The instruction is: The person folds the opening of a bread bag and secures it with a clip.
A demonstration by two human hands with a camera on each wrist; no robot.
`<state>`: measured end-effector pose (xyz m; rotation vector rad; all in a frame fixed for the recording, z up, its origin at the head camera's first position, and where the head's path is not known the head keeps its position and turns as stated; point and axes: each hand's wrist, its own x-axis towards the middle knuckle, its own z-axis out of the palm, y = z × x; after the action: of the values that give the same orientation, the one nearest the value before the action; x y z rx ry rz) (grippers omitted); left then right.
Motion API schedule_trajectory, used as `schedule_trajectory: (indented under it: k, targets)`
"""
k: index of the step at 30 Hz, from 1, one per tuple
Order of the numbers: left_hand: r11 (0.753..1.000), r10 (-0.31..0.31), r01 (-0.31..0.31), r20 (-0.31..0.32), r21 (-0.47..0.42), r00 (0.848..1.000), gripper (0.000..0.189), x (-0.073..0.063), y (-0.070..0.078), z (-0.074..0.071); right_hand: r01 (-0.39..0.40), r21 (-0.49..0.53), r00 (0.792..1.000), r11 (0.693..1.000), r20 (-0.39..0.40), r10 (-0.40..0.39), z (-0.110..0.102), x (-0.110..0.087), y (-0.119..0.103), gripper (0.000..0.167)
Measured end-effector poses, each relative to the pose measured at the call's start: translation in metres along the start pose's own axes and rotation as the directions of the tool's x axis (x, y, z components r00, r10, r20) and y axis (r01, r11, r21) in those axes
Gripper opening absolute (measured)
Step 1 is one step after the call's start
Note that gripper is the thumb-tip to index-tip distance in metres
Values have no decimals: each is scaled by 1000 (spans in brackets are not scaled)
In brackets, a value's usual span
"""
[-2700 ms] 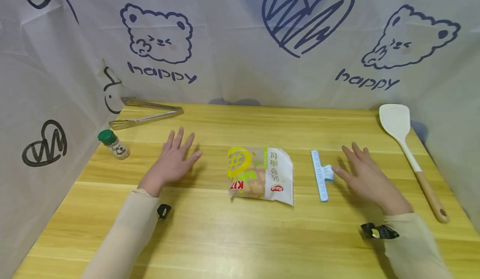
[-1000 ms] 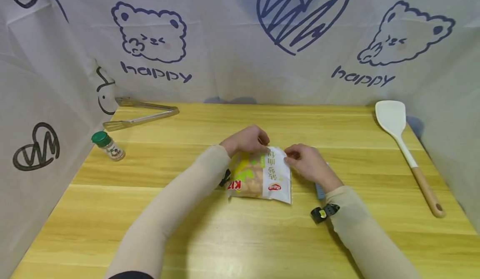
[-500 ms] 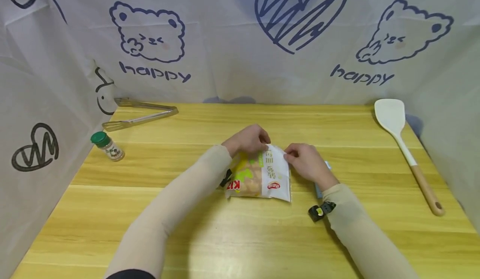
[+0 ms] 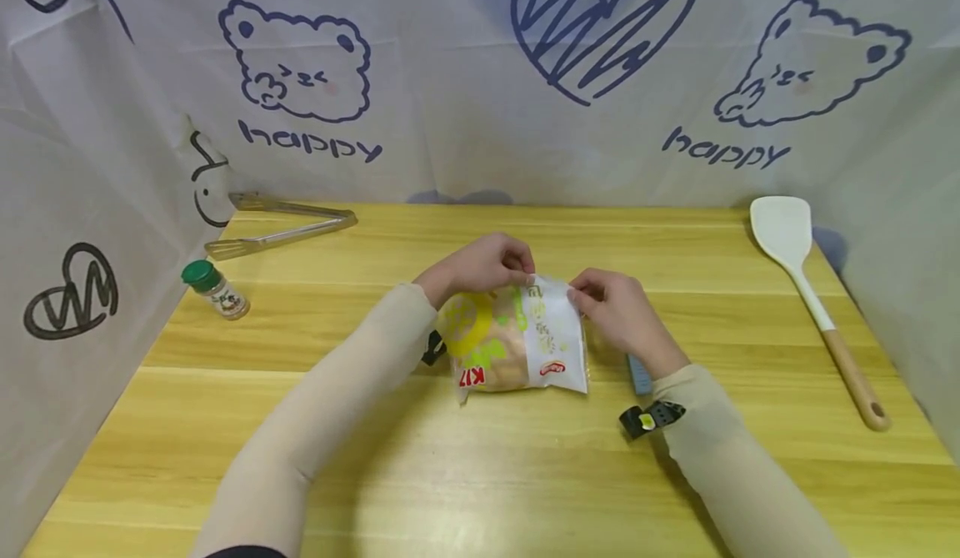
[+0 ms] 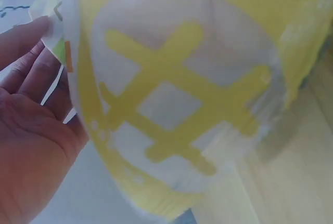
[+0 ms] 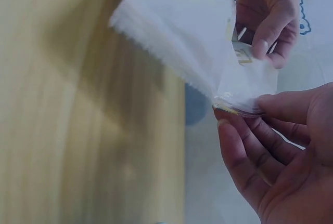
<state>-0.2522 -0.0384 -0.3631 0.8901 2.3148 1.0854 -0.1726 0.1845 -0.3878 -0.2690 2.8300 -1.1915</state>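
Note:
A packaged bread bag [image 4: 510, 349], clear and yellow with a white printed end, is lifted at its far edge in the head view. My left hand [image 4: 487, 263] pinches that edge near the middle, thumb against the film. At the white end's far corner, my right hand [image 4: 618, 312] pinches the film between thumb and fingers. The right wrist view shows the bag [image 6: 177, 31] hanging from the right thumb and fingertips. In the left wrist view the yellow print [image 5: 166, 94] fills the picture beside the left hand [image 5: 36, 115]. A light blue bag clip [image 4: 639, 374] lies partly hidden beneath the right wrist.
Metal tongs [image 4: 288, 224] lie at the back left of the wooden table [image 4: 480, 475]. A seasoning jar with a green cap [image 4: 217, 289] stands in front of them. Along the right side lies a white spatula [image 4: 813, 308] with a wooden handle. White cloth walls [image 4: 450, 82] enclose the back and sides.
Both hands came in from the sides and took hold of the bag's far edge. Over the last half second they raised that edge, tilting the bag up.

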Motion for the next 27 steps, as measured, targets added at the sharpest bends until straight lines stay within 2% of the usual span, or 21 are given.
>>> schedule_trajectory:
  k: [4, 8, 14, 23, 27]
  targets:
    - [999, 41, -41, -20, -18, 999, 6, -8, 8, 0, 12, 11, 1000, 1000, -18, -12, -6, -3, -7, 16]
    - [997, 72, -74, -73, -23, 995, 6, -16, 15, 0, 41, 15, 998, 999, -48, -40, -11, -6, -14, 17]
    - [993, 80, -91, -142, -71, 987, 9, -27, 24, 1, 102, 39, 991, 994, -96, -98, -16, -9, -20, 16]
    - [987, 132, -151, -248, -60, 960, 10, -33, 27, 11, 167, 73, 978, 983, -142, -156, -18, -14, -24, 15]
    - [980, 159, -187, -285, -74, 945, 10, -34, 26, 15, 222, 75, 961, 972, -183, -206, -17, -16, -24, 16]
